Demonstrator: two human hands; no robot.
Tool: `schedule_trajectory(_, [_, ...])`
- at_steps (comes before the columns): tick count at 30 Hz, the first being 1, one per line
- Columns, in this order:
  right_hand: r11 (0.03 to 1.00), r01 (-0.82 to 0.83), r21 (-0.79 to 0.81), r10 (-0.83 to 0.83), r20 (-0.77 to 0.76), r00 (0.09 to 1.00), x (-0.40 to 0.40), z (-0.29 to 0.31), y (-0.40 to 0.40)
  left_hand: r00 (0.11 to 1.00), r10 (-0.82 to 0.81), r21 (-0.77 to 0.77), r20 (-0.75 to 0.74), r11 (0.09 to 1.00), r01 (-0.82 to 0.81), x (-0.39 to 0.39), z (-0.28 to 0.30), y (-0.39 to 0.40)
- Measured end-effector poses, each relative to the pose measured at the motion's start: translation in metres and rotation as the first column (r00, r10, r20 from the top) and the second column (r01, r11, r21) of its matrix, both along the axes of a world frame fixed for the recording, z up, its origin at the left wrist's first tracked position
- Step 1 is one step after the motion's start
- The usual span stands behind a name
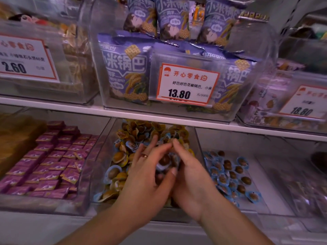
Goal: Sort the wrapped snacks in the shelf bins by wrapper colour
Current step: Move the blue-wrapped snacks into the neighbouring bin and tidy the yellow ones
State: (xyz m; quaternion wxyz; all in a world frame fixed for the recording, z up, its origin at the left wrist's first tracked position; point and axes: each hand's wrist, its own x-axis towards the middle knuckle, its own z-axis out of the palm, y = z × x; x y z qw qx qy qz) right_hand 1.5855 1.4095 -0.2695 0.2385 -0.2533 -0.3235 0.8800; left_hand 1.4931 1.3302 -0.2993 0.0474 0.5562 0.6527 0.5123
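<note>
Both hands are inside the middle clear bin (104, 144) on the lower shelf, which holds a mix of yellow-wrapped snacks (120, 157) and blue-wrapped snacks (112, 174). My left hand (146, 175) and my right hand (190, 181) are cupped together around a small bunch of blue-wrapped snacks (166, 162). The left hand wears a ring. The fingertips of both hands meet just above the bunch. The bin to the right (200, 144) holds only blue-wrapped snacks (230, 174), spread over its floor.
A bin of purple wrapped bars (53, 161) stands to the left. The shelf above carries bins of purple snack bags (127, 68) with price cards (187, 84). The white shelf edge (106, 110) runs just above my hands.
</note>
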Motion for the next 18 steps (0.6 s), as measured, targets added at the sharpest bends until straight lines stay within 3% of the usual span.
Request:
schedule_trajectory(1, [0.999, -0.004, 0.051, 0.003, 0.016, 1.0, 0.002, 0.0, 0.003, 0.999, -0.054, -0.002, 0.002, 0.999, 0.054, 0.002, 0.001, 0.0])
schedule_trajectory(4, [0.977, 0.06, 0.207, -0.071, 0.046, 0.996, 0.016, 0.002, 0.013, 0.947, -0.245, 0.073, 0.207, 0.969, 0.235, 0.005, 0.002, -0.001])
schedule_trajectory(7, [0.887, 0.12, 0.445, -0.177, 0.09, 0.98, 0.043, 0.011, 0.033, 0.953, -0.197, 0.098, 0.23, 0.979, 0.179, 0.001, 0.002, 0.006])
schedule_trajectory(10, [0.666, -0.047, 0.744, -0.267, 0.297, 0.917, 0.085, 0.02, 0.069, 0.995, -0.099, -0.018, 0.011, 0.995, 0.099, -0.006, -0.006, 0.018])
schedule_trajectory(12, [0.568, -0.261, 0.78, -0.349, 0.516, 0.782, 0.116, 0.017, 0.096, 0.976, -0.127, -0.129, -0.179, 0.986, 0.105, -0.007, -0.014, 0.022])
schedule_trajectory(15, [0.552, -0.536, 0.639, -0.318, 0.756, 0.572, 0.151, 0.003, 0.12, 0.909, -0.237, -0.277, -0.342, 0.95, 0.144, -0.005, -0.021, 0.03])
schedule_trajectory(18, [0.577, -0.414, 0.704, -0.442, 0.696, 0.566, 0.163, -0.013, 0.128, 0.816, -0.304, -0.39, -0.492, 0.915, 0.106, 0.002, -0.023, 0.039])
